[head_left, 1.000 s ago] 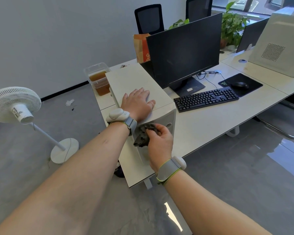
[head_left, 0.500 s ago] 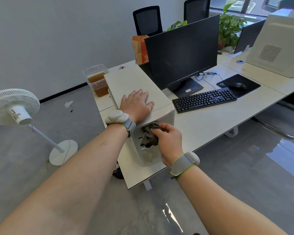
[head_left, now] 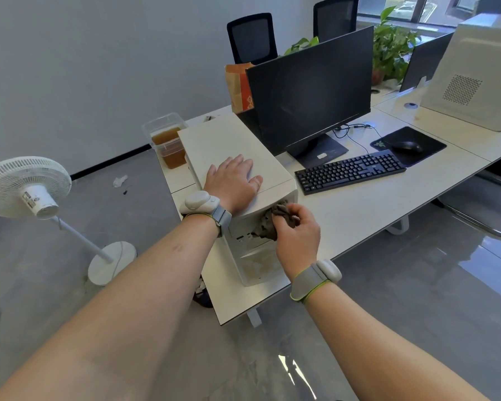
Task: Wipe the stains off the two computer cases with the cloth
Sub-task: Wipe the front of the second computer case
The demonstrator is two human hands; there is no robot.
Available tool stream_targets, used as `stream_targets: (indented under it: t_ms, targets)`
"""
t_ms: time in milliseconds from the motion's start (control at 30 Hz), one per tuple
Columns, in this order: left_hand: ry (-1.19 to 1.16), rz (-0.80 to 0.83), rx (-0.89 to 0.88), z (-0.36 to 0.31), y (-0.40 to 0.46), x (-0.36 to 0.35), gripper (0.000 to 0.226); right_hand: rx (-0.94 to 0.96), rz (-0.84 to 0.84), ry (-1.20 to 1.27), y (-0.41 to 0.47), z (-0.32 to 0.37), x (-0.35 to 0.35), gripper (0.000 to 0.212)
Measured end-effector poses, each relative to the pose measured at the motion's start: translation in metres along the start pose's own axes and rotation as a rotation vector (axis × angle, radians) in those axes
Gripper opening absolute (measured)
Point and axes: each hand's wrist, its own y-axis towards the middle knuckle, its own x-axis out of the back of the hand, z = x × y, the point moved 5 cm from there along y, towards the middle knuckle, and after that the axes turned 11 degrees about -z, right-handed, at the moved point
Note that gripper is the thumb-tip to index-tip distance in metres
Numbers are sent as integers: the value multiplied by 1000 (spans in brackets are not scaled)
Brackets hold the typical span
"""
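A white computer case (head_left: 214, 143) stands on the near left end of the white desk (head_left: 368, 204). My left hand (head_left: 233, 180) lies flat on its top, fingers spread. My right hand (head_left: 297, 235) grips a crumpled dark grey cloth (head_left: 269, 224) and presses it against the upper right part of the case's front panel. Brownish smears show lower on that front panel (head_left: 255, 266). A second white computer case (head_left: 480, 79) stands on the far right desk, away from both hands.
A black monitor (head_left: 310, 91) stands just right of the near case, with a black keyboard (head_left: 350, 170) and a mouse (head_left: 407, 146) on a black pad. A clear tub (head_left: 168, 143) of brown liquid sits behind the case. A white floor fan (head_left: 26, 186) stands at left.
My right hand has carried the cloth from the left side of the front panel across to its upper right. My left hand has stayed flat on the case's top.
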Motion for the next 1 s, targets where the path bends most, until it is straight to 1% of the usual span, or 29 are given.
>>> stream_targets:
  t_ms: [100, 167, 233, 300, 400, 467, 533, 600, 733, 767, 833, 900, 933, 1000]
  targets:
    - [-5, 2, 2, 0, 0, -1, 56, -118, 35, -155, 3, -21, -1, 12]
    - [-6, 5, 8, 1, 1, -1, 57, -163, -4, -118, 3, -26, 5, 11]
    - [2, 2, 2, 2, 0, -3, 56, -121, -44, -24, 2, -23, 8, 12]
    - [0, 0, -5, 1, 0, -2, 55, -60, -42, -23, 2, -19, 5, 11]
    - [0, -3, -3, 1, 0, -2, 56, -130, -8, -167, 7, -29, 3, 8]
    - [-4, 0, 0, 2, 1, -3, 56, -171, -34, -147, 8, -30, 6, 8]
    - [-4, -1, 2, 3, 1, -3, 56, -98, -86, -48, 10, -23, 8, 9]
    - [-8, -3, -2, 2, 2, -2, 56, -37, -102, -22, 11, -18, 8, 11]
    - [-6, 2, 2, 2, 0, -1, 57, -196, -118, -95, 19, -31, 14, 12]
    - [-11, 5, 4, 1, 0, -1, 57, -186, -146, -57, 22, -27, 16, 12]
    - [-6, 2, 2, 1, 0, -1, 57, -83, -188, 37, 27, -13, 19, 10]
    - [-8, 2, -5, 1, 0, -2, 57, -44, -172, 31, 32, -11, 19, 11]
    - [-10, 1, -6, 0, 0, -1, 57, -76, -148, -11, 35, -16, 20, 13]
    - [-7, -5, -1, -1, 1, 0, 56, -214, -86, -112, 38, -35, 24, 21]
